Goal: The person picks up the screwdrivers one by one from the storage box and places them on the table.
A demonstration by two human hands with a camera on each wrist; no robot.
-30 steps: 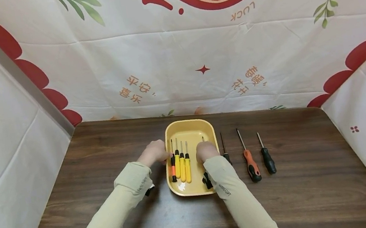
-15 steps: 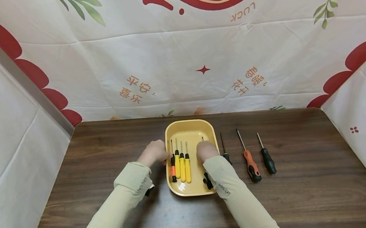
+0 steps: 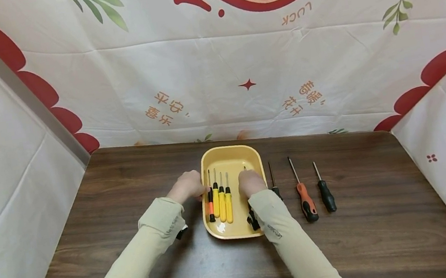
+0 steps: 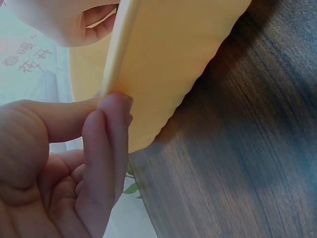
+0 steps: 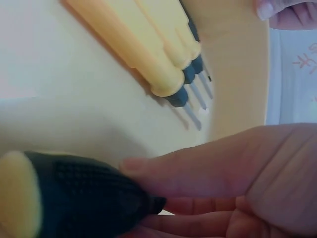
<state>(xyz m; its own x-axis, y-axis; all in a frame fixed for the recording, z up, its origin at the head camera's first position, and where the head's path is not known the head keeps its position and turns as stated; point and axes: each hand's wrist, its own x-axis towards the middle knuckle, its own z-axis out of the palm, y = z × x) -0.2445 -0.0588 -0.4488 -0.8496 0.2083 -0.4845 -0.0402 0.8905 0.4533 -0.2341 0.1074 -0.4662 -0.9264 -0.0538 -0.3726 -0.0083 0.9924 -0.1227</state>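
A yellow tray [image 3: 230, 157] stands on the wooden table. Thumb and fingers of my left hand [image 3: 187, 186] pinch its left rim, as the left wrist view shows up close. Inside the tray's right side, my right hand [image 3: 251, 183] pinches a screwdriver [image 5: 89, 196] near the front of its black, yellow-ended handle. Its metal tip [image 3: 245, 168] pokes out beyond the fingers, while the sleeve covers part of the handle in the head view. Several slim screwdrivers line the tray's left side: yellow-handled ones [image 3: 222, 204] and a black-and-orange one [image 3: 211, 205].
To the right of the tray lie a partly hidden dark-handled screwdriver [image 3: 275, 188], an orange-and-black screwdriver [image 3: 307, 201] and a black screwdriver [image 3: 326, 195]. A printed white cloth [image 3: 214, 78] hangs behind the table [image 3: 132, 171] and along both sides.
The tip of the screwdriver in my right hand has swung slightly to the left. My left hand and the tray keep their places.
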